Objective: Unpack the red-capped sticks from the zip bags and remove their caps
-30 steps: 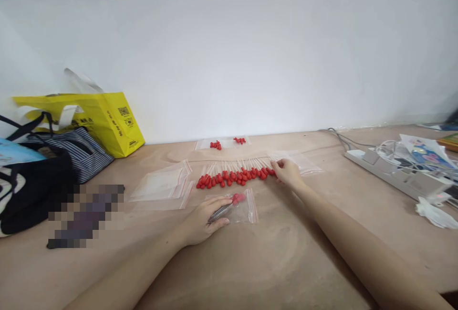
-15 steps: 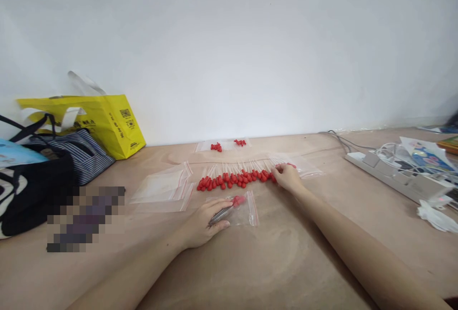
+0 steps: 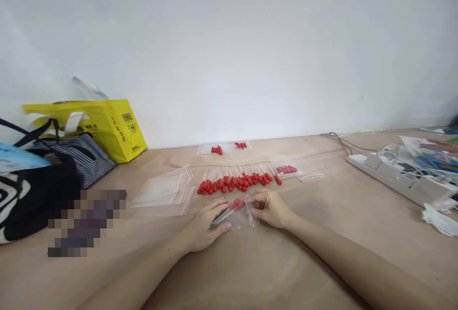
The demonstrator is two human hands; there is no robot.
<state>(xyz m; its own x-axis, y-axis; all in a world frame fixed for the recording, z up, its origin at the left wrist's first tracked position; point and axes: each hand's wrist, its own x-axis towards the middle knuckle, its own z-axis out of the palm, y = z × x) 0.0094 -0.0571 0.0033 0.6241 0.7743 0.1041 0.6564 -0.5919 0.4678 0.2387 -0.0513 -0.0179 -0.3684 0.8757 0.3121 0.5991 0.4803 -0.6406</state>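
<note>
My left hand (image 3: 211, 222) is closed around the near end of a clear zip bag (image 3: 238, 222) lying on the table. Inside this bag are a few red-tipped sticks (image 3: 236, 204) with thin pale shafts. Thumb and fingers of my right hand (image 3: 268, 207) pinch the bag's zip end; whether a stick is also between them I cannot tell. Just beyond both hands lies a row of many loose red-tipped sticks (image 3: 232, 181), tips toward me, with one stick (image 3: 278, 180) slightly apart at its right end.
Flat zip bags (image 3: 161, 188) are stacked at left. A filled bag (image 3: 286, 169) lies right of the row, and more bagged sticks (image 3: 217, 149) lie by the wall. Yellow bag (image 3: 121, 133) and dark bags (image 3: 39, 195) stand left; a power strip (image 3: 400, 176) with cables lies right.
My right hand has moved from the right end of the row back toward me, to the zip end of the bag. My left hand stays on the bag.
</note>
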